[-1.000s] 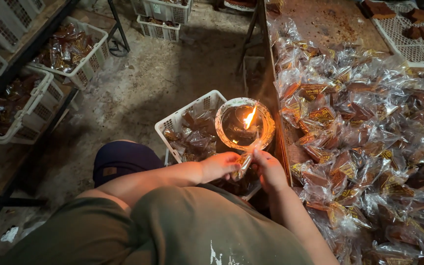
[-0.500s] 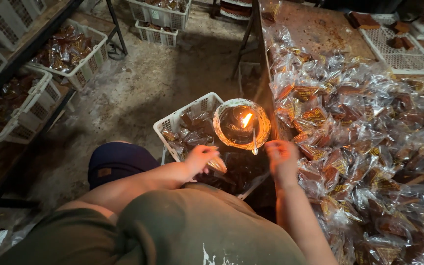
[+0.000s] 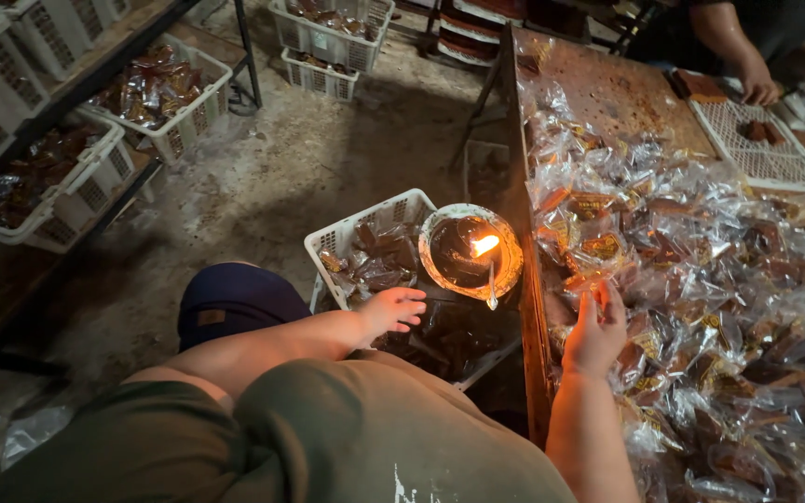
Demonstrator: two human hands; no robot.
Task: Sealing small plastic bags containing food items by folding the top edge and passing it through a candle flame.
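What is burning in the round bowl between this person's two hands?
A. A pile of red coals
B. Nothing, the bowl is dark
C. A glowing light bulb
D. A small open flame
D: a small orange flame burns inside the round bowl, which sits between the white crate and the table edge, just ahead of the left hand and the right hand.

Under my right hand [image 3: 596, 328]: glossy, crinkled clear-plastic packets [image 3: 701, 279]. By my left hand [image 3: 393, 309]: white perforated plastic crate [image 3: 365, 233]; shiny metal lamp bowl [image 3: 470, 253]. Tabletop [image 3: 607, 88]: rough, worn wood.
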